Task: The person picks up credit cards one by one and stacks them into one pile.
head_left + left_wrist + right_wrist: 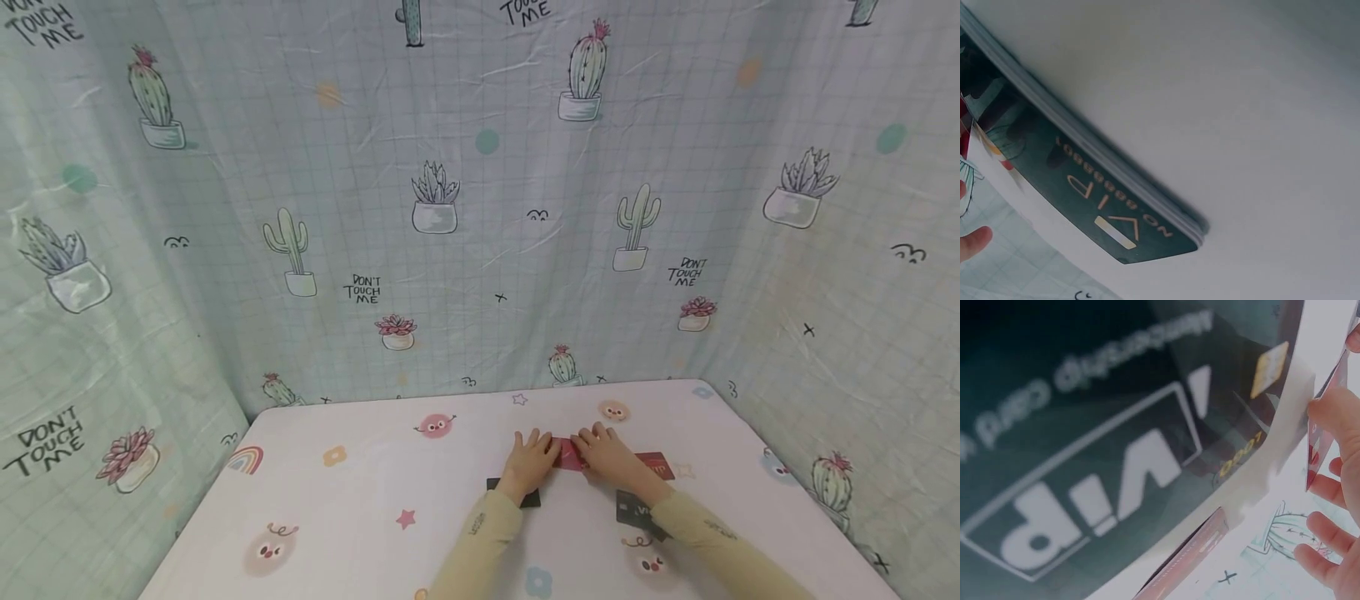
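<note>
Both hands meet at a pinkish-red card [568, 455] toward the back of the table. My left hand [529, 462] holds its left end, while my right hand [606, 456] pinches its right end. In the right wrist view, the right thumb lies over the red card [1317, 447], with fingers on its other side. Under the left wrist is a stack of black VIP cards [1104, 194], partly hidden by the arm in the head view. A dark VIP card [633, 510] and a red VIP card [656, 464] lie by the right forearm.
The white table [337, 517] has printed stars, flowers and smiling faces. A cactus-print curtain [487, 250] hangs behind it and along both sides. The table's back edge is a short way beyond the hands.
</note>
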Demonstrator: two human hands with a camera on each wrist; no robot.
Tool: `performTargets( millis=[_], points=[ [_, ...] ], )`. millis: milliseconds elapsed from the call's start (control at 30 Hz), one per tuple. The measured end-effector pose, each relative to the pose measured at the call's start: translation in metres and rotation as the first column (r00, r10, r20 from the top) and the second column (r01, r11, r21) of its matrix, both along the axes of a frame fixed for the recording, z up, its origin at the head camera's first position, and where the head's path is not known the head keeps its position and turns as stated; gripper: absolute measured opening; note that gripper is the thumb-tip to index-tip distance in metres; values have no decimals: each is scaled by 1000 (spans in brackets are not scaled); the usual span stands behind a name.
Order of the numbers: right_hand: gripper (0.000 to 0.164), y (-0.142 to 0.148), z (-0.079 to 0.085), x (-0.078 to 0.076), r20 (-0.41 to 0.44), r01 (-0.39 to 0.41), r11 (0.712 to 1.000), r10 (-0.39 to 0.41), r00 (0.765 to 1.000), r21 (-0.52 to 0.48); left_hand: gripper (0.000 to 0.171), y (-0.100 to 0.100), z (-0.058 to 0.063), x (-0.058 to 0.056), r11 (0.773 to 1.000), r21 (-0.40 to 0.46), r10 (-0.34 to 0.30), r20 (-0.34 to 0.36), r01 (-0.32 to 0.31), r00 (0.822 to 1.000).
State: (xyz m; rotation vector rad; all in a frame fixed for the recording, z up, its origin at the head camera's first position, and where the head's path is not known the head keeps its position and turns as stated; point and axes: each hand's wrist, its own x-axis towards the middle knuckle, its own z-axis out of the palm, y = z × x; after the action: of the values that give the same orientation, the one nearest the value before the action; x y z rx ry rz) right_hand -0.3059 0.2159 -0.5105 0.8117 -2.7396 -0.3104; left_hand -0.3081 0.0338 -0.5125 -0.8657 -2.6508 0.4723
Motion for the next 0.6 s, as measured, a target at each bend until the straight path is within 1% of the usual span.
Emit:
performTargets(
  millis=[233, 400, 600],
  points=[
    [53, -1, 1, 1, -11, 8, 1000, -8, 1000, 1, 42, 0, -1, 0, 1000, 2, 7, 0, -7, 1000],
    [52, 1, 0, 1, -42, -16, 1000, 16, 999, -10, 43, 0, -2, 0, 1000, -9, 21, 4, -21, 1000],
    [56, 2, 1, 1, -6, -5, 1000, 5, 1000, -20, 44, -1, -1, -2, 999, -21, 34, 21, -33, 999]
  ],
)
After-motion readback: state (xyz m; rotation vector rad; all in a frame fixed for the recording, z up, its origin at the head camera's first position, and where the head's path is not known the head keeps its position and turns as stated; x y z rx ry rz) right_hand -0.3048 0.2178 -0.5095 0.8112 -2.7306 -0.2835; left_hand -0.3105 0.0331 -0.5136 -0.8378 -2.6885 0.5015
